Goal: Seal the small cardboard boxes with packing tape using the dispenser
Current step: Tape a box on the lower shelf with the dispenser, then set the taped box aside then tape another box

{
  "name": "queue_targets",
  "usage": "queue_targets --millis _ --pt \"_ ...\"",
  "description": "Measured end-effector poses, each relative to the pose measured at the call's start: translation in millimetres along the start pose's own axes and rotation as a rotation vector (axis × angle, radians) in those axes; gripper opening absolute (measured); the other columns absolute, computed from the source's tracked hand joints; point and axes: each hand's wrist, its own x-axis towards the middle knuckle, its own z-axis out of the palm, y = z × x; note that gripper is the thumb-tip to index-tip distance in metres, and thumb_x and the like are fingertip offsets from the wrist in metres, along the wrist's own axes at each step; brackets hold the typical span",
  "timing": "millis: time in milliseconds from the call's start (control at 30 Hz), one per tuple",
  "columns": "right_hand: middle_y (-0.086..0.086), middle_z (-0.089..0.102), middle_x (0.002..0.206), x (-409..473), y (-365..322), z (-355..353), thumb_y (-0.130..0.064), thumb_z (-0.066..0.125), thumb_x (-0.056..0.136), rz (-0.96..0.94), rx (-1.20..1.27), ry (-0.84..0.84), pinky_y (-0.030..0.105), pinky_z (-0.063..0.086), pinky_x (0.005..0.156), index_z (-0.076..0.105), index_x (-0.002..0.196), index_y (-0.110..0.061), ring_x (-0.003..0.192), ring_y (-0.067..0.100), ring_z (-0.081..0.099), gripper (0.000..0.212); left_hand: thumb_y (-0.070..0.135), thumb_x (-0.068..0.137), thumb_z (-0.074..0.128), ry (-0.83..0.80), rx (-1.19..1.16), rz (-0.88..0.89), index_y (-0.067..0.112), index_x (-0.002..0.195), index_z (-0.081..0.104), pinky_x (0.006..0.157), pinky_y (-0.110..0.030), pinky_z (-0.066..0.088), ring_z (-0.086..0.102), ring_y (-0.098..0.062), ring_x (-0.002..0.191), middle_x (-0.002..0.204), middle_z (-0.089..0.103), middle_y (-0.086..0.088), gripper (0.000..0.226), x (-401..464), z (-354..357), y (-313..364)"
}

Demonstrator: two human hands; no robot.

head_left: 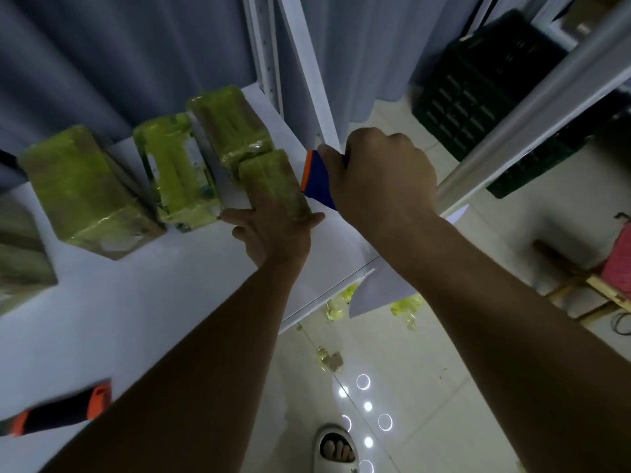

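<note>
Our left hand [273,230] lies with straight fingers on the small box [273,180] wrapped in yellow-green tape, near the white table's [136,302] far edge. At its three o'clock, our right hand [382,179] clenches the blue-and-orange dispenser [316,177], just beside the box. Three more taped boxes [85,189] stand at nine to eleven o'clock.
</note>
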Motion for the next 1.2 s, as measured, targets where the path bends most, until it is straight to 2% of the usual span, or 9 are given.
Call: queue_targets --millis 100,233,300,367,500,700,900,1000,1200 --pt "0.006 0.066 0.096 2 0 -1 -0.054 0.042 0.102 0.009 -0.002 -0.009 0.038 0.050 0.071 0.065 0.114 -0.016 0.087 0.028 0.065 0.047 0.064 0.061 0.085 -0.065 0.072 -0.012 0.015 0.152 0.015 0.101 -0.053 0.049 0.041 -0.048 0.130 0.154 0.012 -0.032 0.125 -3 -6 2" --pt "0.006 0.066 0.094 3 -6 -12 -0.056 0.041 0.101 0.013 -0.004 -0.007 0.039 0.049 0.069 0.065 0.110 -0.016 0.084 0.027 0.063 0.047 0.063 0.060 0.088 -0.156 0.073 0.004 0.025 0.129 -0.001 0.101 -0.053 0.050 0.043 -0.042 0.130 0.149 0.032 -0.025 0.119 -3 -25 3" --pt "0.005 0.062 0.087 1 -13 -18 -0.056 0.042 0.101 -0.009 -0.020 0.012 0.038 0.045 0.066 0.065 0.104 -0.015 0.078 0.027 0.060 0.047 0.068 0.068 0.079 -0.185 0.171 0.032 0.020 0.137 0.005 0.099 -0.050 0.051 0.044 -0.039 0.128 0.145 0.034 -0.022 0.113 -2 -39 3" --pt "0.004 0.059 0.084 -2 -21 -24 -0.056 0.042 0.101 -0.036 -0.035 0.023 0.036 0.043 0.064 0.063 0.101 -0.015 0.076 0.026 0.059 0.046 0.072 0.080 0.064 -0.216 0.355 0.129 0.018 0.146 0.026 0.098 -0.047 0.050 0.046 -0.039 0.126 0.141 0.038 -0.022 0.093 2 -58 2" --pt "0.005 0.060 0.085 -9 -44 -28 -0.053 0.043 0.102 -0.083 -0.065 0.008 0.035 0.042 0.062 0.064 0.102 -0.014 0.075 0.027 0.058 0.045 0.054 0.093 0.054 -0.294 0.527 0.283 0.018 0.125 0.056 0.095 -0.043 0.050 0.055 -0.031 0.119 0.127 0.058 -0.010 0.049 14 -100 -3" --pt "0.009 0.058 0.087 -34 -95 -22 -0.054 0.043 0.100 -0.185 -0.030 -0.033 0.040 0.053 0.071 0.065 0.103 -0.013 0.083 0.034 0.062 0.046 0.049 0.091 0.058 -0.270 0.584 0.298 0.020 0.131 0.055 0.090 -0.038 0.046 0.057 -0.030 0.120 0.128 0.061 -0.004 0.049 21 -171 -30" --pt "0.004 0.052 0.070 -71 -157 -4 -0.053 0.046 0.099 -0.303 0.008 -0.033 0.034 0.047 0.063 0.058 0.084 -0.015 0.067 0.027 0.055 0.043 0.048 0.089 0.059 -0.218 0.594 0.265 0.024 0.127 0.056 0.077 -0.034 0.038 0.060 -0.029 0.113 0.121 0.062 -0.002 0.044 12 -236 -85" --pt "0.007 0.062 0.077 -90 -192 6 -0.055 0.044 0.099 -0.370 0.020 -0.059 0.038 0.054 0.068 0.060 0.083 -0.016 0.072 0.029 0.061 0.046 0.046 0.089 0.060 -0.203 0.595 0.209 0.022 0.127 0.057 0.077 -0.034 0.042 0.060 -0.028 0.110 0.120 0.062 -0.003 0.045 6 -268 -119" --pt "0.003 0.056 0.071 -131 -262 23 -0.055 0.041 0.101 -0.476 0.035 -0.073 0.031 0.042 0.058 0.059 0.080 -0.017 0.065 0.023 0.055 0.046 0.043 0.090 0.061 -0.127 0.544 0.115 0.022 0.127 0.056 0.074 -0.033 0.042 0.059 -0.025 0.100 0.112 0.061 -0.001 0.043 -3 -337 -188"
